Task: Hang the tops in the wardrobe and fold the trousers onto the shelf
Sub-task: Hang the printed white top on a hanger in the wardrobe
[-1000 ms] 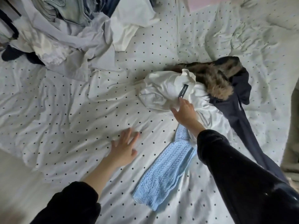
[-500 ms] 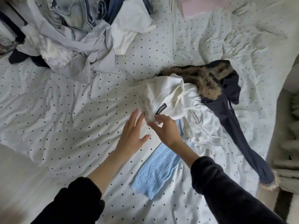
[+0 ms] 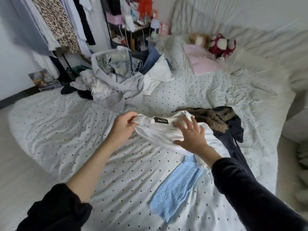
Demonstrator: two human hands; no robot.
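On the polka-dot bed (image 3: 66, 130), we see a white top (image 3: 158, 132) beside a fur-trimmed navy coat (image 3: 231, 129), over a light-blue knit (image 3: 175, 185). Our left hand (image 3: 123, 125) pinches its collar edge; our right hand (image 3: 191, 135) rests spread on it. The black neck label (image 3: 161, 121) carries white writing too small to read.

> anyone read the black label (image 3: 161, 121) on the white top (image 3: 160, 132)?

nope, print's too small and blurry; the blue knit (image 3: 175, 189) runs under that top, so its upper end's hidden; the hanging clothes (image 3: 63, 22) get cut off by the top edge; the shelf clutter (image 3: 133, 17) is a smear
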